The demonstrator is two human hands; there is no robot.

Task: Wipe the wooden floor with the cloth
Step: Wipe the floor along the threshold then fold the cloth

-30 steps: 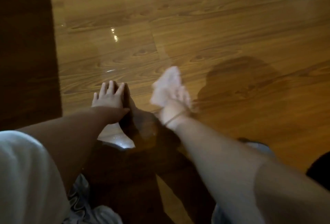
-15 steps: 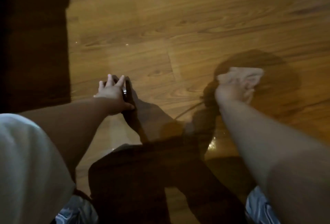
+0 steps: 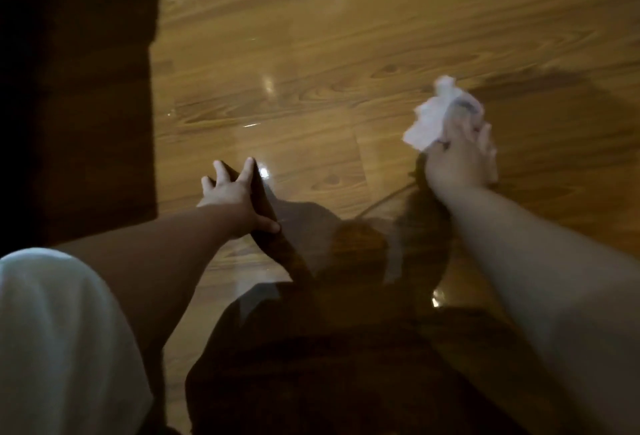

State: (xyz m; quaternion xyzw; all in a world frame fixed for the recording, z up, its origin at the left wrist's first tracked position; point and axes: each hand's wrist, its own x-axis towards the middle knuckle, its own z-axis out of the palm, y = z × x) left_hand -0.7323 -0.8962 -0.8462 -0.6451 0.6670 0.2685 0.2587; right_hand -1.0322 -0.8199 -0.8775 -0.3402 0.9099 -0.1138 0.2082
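Fingers [image 3: 485,138] of the right hand [image 3: 457,164] curled round a crumpled white cloth [image 3: 438,116], thumb hidden; the loose bulk of the cloth bunches out on the far side of the fist, at the right of the scene. Motion blur prevents telling whether the cloth touches the boards or rides just above them. Fingers [image 3: 248,168] of the left hand [image 3: 232,197] straight and splayed, holding nothing, tips and thumb pressed to the wooden floor [image 3: 346,36] near the centre as a brace. Both forearms reach away from the viewer; a white sleeve [image 3: 52,330] fills the near left corner. Person's shadow [image 3: 329,348] covers the near centre, between the arms. Dark unlit block [image 3: 69,88] at far left, identity not discernible, borders the planks. Bright glints [image 3: 267,84] on the boards beyond the left hand, and another beside the right forearm, suggest a glossy or damp film; which of the two cannot be settled. Darker patch [image 3: 540,83] just beyond the cloth may be shadow or moisture. Progress, as a judgement: wiping is under way, with the cloth working the right-hand boards; no streak or boundary marks off cleaned from uncleaned planks, so the share finished cannot be read. The far planks and the strip beside the dark block appear to lie outside present reach and are probably yet to be covered
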